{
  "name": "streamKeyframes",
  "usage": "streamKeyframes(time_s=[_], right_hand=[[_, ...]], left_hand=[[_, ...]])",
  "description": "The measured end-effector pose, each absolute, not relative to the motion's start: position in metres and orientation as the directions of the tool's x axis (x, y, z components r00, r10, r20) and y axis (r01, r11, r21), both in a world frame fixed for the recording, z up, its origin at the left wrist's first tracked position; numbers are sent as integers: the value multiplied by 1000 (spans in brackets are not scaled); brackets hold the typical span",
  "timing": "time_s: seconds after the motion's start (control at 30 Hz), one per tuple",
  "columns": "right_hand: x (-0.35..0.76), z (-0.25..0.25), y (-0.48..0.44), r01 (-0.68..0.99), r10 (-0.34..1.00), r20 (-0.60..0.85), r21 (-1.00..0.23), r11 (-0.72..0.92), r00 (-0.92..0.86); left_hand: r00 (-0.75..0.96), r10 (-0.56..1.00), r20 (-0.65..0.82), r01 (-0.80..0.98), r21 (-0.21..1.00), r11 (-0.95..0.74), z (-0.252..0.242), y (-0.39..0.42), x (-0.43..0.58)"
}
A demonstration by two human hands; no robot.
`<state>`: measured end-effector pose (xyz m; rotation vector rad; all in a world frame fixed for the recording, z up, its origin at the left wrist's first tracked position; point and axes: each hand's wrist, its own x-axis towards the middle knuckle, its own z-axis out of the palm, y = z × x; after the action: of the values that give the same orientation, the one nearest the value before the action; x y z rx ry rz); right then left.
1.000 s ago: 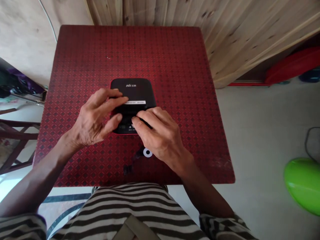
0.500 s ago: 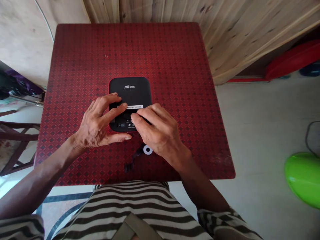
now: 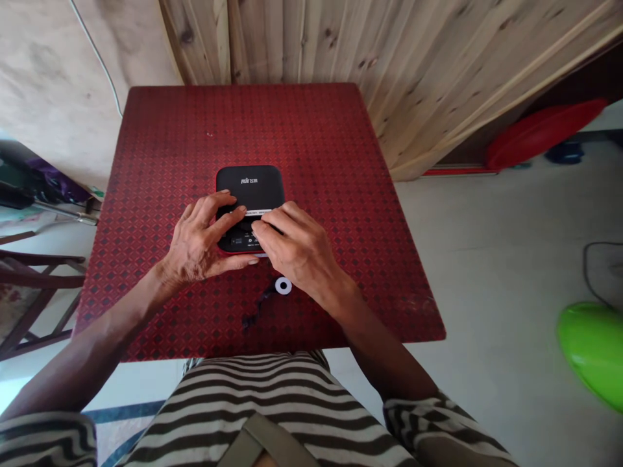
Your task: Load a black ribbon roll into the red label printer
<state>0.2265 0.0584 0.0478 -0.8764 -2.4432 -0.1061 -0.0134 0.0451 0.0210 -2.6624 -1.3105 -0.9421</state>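
Note:
A flat black device (image 3: 250, 191) with rounded corners and a thin red rim is on the red table. Upside-down lettering marks its far part, and a white label strip (image 3: 257, 213) crosses its middle. My left hand (image 3: 197, 240) grips its near left corner, fingertips on the upper face and thumb stretched along the near edge. Over the near right part, my right hand (image 3: 294, 243) is closed in a pinch at the face below the label. Whatever its fingertips hold, if anything, is hidden. A white ring (image 3: 283, 285) with a dark centre and a dark cord lies close by.
The patterned red table (image 3: 165, 143) stands against a wooden plank wall (image 3: 296, 45). A dark wooden chair (image 3: 39, 285) is at the left. On the floor to the right are a green rounded object (image 3: 594, 344) and a red rounded object (image 3: 540, 136).
The camera view has shifted, so the table's far edge sits lower and the device looks slightly smaller. Both hands keep nearly the same hold on the device.

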Motion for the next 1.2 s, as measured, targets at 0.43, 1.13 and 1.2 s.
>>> streamKeyframes(time_s=[0.43,1.13,1.2], right_hand=[[263,16,48,586,796,576,-585,561,-188],[251,-39,58,449,869,447,-745,493,-213],[250,-39,59,438,860,468,-741,508,-205]], left_hand=[[292,757,585,766,331,-551,28,15,-16],[323,687,651,788,217,-576,9,7,-21],[318,702,638,791,230,-567,12,8,-22]])
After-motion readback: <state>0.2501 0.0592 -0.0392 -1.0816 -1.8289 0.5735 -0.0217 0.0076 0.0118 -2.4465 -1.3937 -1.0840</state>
